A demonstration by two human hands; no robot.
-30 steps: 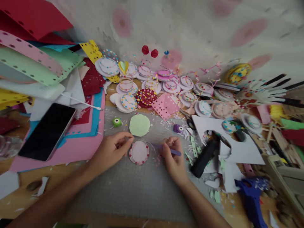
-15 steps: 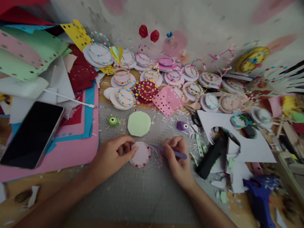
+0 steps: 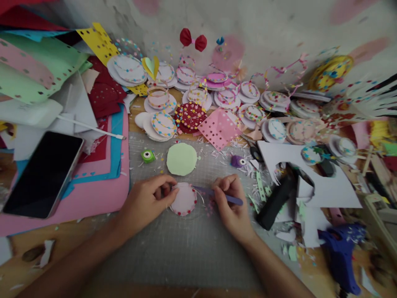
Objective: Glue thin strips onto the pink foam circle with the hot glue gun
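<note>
My left hand (image 3: 150, 198) is closed, pinching the left edge of a small pale pink paper disc (image 3: 184, 200). Red and pink bits line the rim of that disc, and a thin pale strip curls off its right side. Purple tweezers (image 3: 235, 200) are held in the closed fingers of my right hand (image 3: 232, 207). Their tip points left and reaches the disc's upper right edge; whether it grips the strip I cannot tell. Just beyond lies a light green paper disc (image 3: 181, 159) on the grey cutting mat (image 3: 173, 256). Small pink bits are scattered below the tweezers.
A green punch (image 3: 147, 155) and a purple punch (image 3: 238, 161) sit on the mat. Several decorated paper hats (image 3: 161, 125) line the wall. Left are a phone (image 3: 43, 174) and coloured sheets; right are a black tool (image 3: 276, 198), paper scraps and a blue glue gun (image 3: 343, 252).
The whole view has shifted very slightly. Both hands keep nearly the same pose, with the disc and tweezers still held.
</note>
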